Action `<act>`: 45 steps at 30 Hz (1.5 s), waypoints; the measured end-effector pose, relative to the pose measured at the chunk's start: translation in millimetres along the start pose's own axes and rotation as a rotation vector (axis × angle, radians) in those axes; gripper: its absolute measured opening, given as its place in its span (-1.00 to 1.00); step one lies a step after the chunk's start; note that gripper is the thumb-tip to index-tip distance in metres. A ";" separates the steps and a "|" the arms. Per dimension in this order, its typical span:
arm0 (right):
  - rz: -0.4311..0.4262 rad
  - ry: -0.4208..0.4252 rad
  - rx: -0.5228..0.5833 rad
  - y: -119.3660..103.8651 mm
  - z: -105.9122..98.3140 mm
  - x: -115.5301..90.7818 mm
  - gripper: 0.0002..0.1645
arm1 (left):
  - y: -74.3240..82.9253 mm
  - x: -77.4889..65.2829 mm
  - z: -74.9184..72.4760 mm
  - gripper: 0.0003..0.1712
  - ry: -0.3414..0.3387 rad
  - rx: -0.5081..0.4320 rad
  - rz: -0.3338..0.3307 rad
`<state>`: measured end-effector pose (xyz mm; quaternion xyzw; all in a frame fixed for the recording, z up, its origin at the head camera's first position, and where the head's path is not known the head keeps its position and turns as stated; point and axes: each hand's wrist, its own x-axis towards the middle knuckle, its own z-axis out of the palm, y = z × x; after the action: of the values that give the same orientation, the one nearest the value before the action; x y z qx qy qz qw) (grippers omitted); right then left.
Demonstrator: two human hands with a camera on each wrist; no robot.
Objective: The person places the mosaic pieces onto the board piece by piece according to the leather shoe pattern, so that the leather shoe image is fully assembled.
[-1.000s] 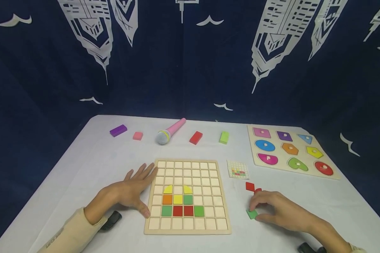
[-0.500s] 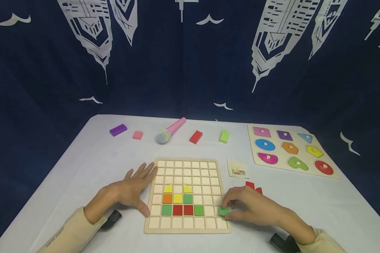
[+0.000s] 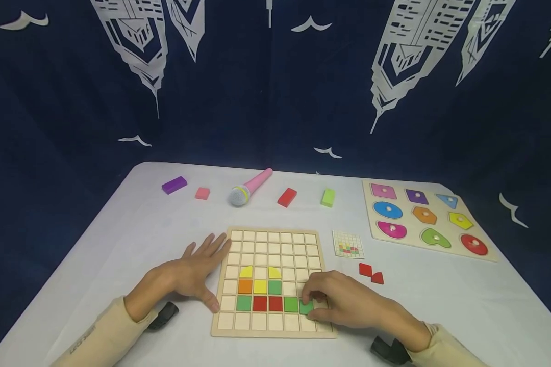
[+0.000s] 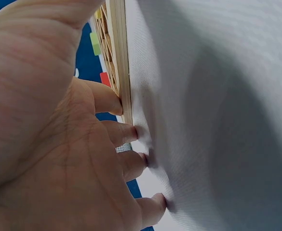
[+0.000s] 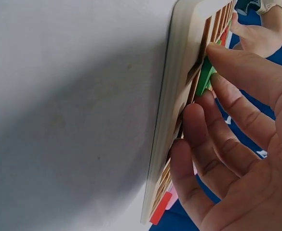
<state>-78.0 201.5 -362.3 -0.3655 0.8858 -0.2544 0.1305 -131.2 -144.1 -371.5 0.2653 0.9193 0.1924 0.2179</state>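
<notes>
A wooden grid board (image 3: 275,334) lies on the white table. My right hand (image 3: 349,300) pinches a green square tile (image 3: 305,308) between thumb and fingers over the board's right side. In the right wrist view this tile (image 5: 205,76) tilts in its cell, just right of another green tile (image 3: 291,305). Two red tiles (image 3: 259,304) and a further green one complete that row. Above them sit an orange tile (image 3: 245,286), a yellow tile (image 3: 259,286), a green tile (image 3: 274,288) and two yellow curved pieces (image 3: 246,272). Fingers spread, my left hand (image 3: 190,275) rests against the board's left edge.
Right of the board lie a small pattern card (image 3: 348,244) and two red pieces (image 3: 365,269). Farther right is a shape puzzle board (image 3: 374,232). Along the back are a pink toy microphone (image 3: 252,186) and several blocks, including a purple one (image 3: 174,185).
My right hand has carried the green tile leftward from the table beside the red pieces to a cell on the board. The left hand stays at the board's edge.
</notes>
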 end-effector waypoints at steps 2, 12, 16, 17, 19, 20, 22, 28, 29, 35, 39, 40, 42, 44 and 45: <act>0.007 0.001 -0.003 -1.0 0.6 0.0 -0.84 | 0.4 -0.3 -1.3 0.66 0.001 0.002 0.004; 0.032 0.018 0.010 -3.4 1.9 1.3 -0.84 | 1.1 -1.5 -2.4 0.65 0.003 -0.002 0.006; 0.041 0.014 0.037 -2.1 2.9 0.7 -0.84 | 1.2 -1.0 -0.8 0.65 -0.003 -0.009 -0.006; 0.040 0.009 0.040 -1.4 2.5 0.2 -0.84 | 1.2 -1.0 -0.3 0.65 -0.004 -0.010 -0.009; 0.039 0.001 0.043 0.4 0.1 -2.0 -0.86 | 1.3 -1.0 0.3 0.65 -0.010 -0.012 -0.012; 0.038 0.001 0.045 1.8 -2.0 -3.5 -0.85 | 1.4 -0.9 0.6 0.65 -0.011 -0.012 -0.012; 0.031 0.012 0.039 6.0 -8.3 -7.2 -0.84 | 1.6 -0.5 0.7 0.65 -0.013 -0.008 -0.012; 0.041 0.114 -0.013 30.0 -39.1 -19.7 -0.71 | 1.5 1.0 -0.6 0.65 -0.012 0.005 -0.019; 0.058 0.124 -0.018 34.0 -44.9 -22.1 -0.66 | 1.5 1.1 -0.8 0.65 -0.012 0.004 -0.021; 0.176 0.149 -0.025 54.7 -74.9 -40.4 -0.52 | 2.3 2.7 -3.5 0.65 -0.012 0.007 -0.017; 0.209 0.133 -0.009 71.4 -83.5 -48.3 -0.65 | 2.9 2.9 -4.8 0.64 -0.002 0.004 -0.010; 0.217 0.119 0.006 75.4 -84.0 -49.9 -0.67 | 2.7 3.0 -4.3 0.65 -0.001 0.000 -0.009; 0.230 0.089 0.036 82.3 -83.3 -52.4 -0.70 | 2.8 3.0 -3.3 0.65 -0.004 -0.008 -0.009; 0.244 0.067 0.059 87.0 -81.7 -53.5 -0.71 | 2.7 3.0 -2.2 0.65 -0.009 -0.012 -0.013; 0.252 0.062 0.066 88.7 -80.5 -53.5 -0.71 | 2.6 3.2 -1.7 0.65 -0.011 -0.011 -0.018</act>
<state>-125.7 321.9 -341.1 -0.2388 0.9195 -0.2762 0.1456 -133.4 -140.6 -369.7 0.2571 0.9193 0.1939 0.2262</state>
